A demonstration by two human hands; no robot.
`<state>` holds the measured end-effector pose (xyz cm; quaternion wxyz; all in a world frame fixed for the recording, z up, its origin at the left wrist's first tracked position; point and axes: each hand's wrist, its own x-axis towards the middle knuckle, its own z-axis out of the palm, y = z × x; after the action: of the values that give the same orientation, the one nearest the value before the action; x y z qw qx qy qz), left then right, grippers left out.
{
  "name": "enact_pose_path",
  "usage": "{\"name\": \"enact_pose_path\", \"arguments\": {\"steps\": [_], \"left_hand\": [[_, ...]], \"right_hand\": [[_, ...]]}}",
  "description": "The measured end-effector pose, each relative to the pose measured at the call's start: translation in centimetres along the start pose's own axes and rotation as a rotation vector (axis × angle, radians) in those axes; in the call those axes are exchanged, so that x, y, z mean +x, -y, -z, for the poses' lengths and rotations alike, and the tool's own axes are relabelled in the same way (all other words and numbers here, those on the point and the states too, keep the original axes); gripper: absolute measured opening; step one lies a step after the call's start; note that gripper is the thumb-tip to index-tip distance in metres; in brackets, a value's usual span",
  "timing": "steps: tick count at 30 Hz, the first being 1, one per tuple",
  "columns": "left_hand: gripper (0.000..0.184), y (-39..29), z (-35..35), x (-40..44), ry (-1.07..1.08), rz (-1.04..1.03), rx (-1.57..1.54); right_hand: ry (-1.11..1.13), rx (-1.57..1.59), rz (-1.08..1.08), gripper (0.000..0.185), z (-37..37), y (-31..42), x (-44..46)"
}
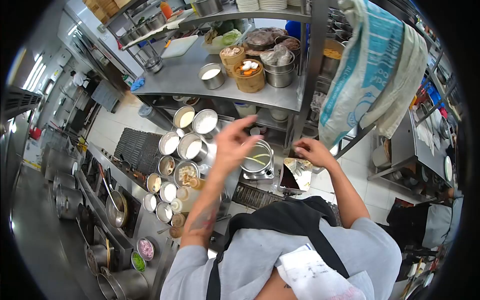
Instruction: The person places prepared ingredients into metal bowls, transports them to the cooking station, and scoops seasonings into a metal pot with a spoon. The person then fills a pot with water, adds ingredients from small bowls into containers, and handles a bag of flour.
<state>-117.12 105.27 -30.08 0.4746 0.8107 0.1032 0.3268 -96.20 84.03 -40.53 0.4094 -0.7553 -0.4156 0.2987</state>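
My left hand (234, 145) is raised with its fingers spread, holding nothing. Just to its right is a round metal pot (266, 167) with long green pieces (256, 161) inside, standing on what looks like a small scale (259, 175). My right hand (314, 152) is curled with fingertips close together, over an opened box (305, 182) that has a dark inside and crumpled, pale wrapping. Whatever may be between those fingertips is too small to make out.
Several metal pots of white and brown contents, among them a pot (192, 147), stand left of my arm beside squeeze bottles (181, 200). Ahead, a steel counter (165, 80) carries a bamboo steamer (249, 81). A blue-and-white sack (357, 65) hangs at right. A wok (116, 210) sits on the stove.
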Motion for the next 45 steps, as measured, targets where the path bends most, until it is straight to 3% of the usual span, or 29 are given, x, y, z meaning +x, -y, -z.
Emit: {"name": "enact_pose_path", "arguments": {"steps": [2,4,7,9,13,16,20,21,25,27,31,33,34,35,37,40,43,45], "left_hand": [[0.051,-4.9,-8.1,3.1,0.166,-0.077,0.008],[0.050,-7.6,-14.8,6.7,0.135,-0.255,0.048],[0.046,-9.0,-23.1,12.5,-0.025,-0.358,0.118],[0.042,-9.3,-27.9,14.0,-0.091,-0.344,0.162],[0.027,-8.1,-34.8,12.2,-0.054,-0.063,-0.320],[0.026,-8.4,-32.5,9.4,0.038,0.081,-0.170],[0.020,4.8,-28.3,6.7,0.154,0.077,0.151],[0.018,7.3,-26.0,6.2,0.175,0.261,0.274],[0.015,20.2,-15.4,6.7,-0.197,0.516,0.429],[0.014,24.0,-10.1,9.7,-0.295,0.708,0.296],[0.014,31.2,-1.0,18.4,-0.514,0.756,0.033],[0.018,34.1,2.5,22.6,-0.611,0.836,-0.111],[0.030,36.6,3.7,24.4,-0.701,0.856,-0.196],[0.030,37.7,4.8,25.9,-0.689,0.864,-0.210],[0.036,39.0,6.9,28.4,-0.747,0.971,-0.415],[0.032,44.4,9.4,31.1,-0.715,1.006,-0.506],[0.025,47.4,10.1,33.1,-0.752,0.987,-0.658],[0.023,48.5,11.1,33.1,-0.801,0.964,-0.741]], "right_hand": [[-0.008,0.037,-0.031,0.026,3.6,-2.3,-2.9],[-0.069,0.040,-0.047,0.025,7.1,-6.1,-5.4],[-0.109,-0.040,0.037,0.024,11.1,-10.2,-8.7],[-0.081,-0.014,0.002,0.024,13.2,-12.2,-10.6],[-0.075,0.134,-0.113,0.022,16.1,-16.3,-12.7],[-0.014,0.101,-0.126,0.022,16.9,-18.0,-12.9],[-0.006,0.148,-0.132,0.022,17.3,-19.7,-12.6],[-0.007,0.147,-0.129,0.022,17.6,-20.1,-12.3],[-0.066,0.056,-0.185,0.023,17.7,-23.2,-12.2],[-0.070,-0.181,-0.203,0.021,17.1,-25.0,-11.9],[-0.110,-0.224,-0.431,0.022,13.0,-31.5,-12.6],[-0.175,-0.201,-0.659,0.019,9.5,-35.2,-14.3],[-0.168,-0.111,-0.776,0.015,7.7,-36.2,-15.7],[-0.157,-0.019,-0.895,0.014,6.0,-36.7,-17.3],[0.128,0.036,-0.882,0.020,3.5,-37.2,-20.5],[-0.004,0.153,-1.269,0.022,-0.2,-32.1,-22.0],[-0.014,0.160,-1.227,0.021,-2.0,-27.5,-20.5],[0.170,-0.012,-1.087,0.021,-2.5,-26.8,-18.7]]}}
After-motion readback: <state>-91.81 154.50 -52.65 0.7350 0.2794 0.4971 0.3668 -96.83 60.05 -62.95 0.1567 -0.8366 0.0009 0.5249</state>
